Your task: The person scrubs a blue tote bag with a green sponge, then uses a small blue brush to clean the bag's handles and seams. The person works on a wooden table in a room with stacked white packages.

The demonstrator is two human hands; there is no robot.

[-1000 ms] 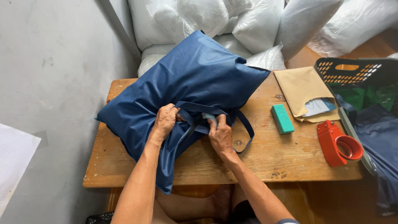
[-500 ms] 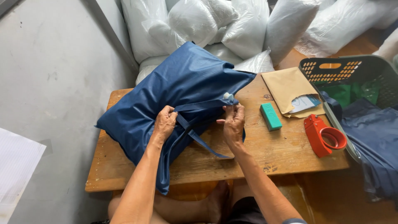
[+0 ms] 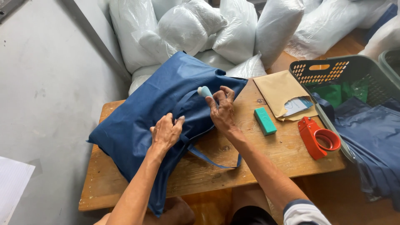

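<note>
Left hand (image 3: 166, 132) clamped down on the blue bag (image 3: 166, 112), right hand (image 3: 222, 111) pinching a small teal tool (image 3: 204, 91) just above it, strap (image 3: 212, 160) trailing off below the right wrist

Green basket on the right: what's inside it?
In the green basket lie folded dark blue fabric and, deeper in, something green in clear plastic. Whatever lies under the fabric is covered, and the basket's right part is out of frame.
</note>
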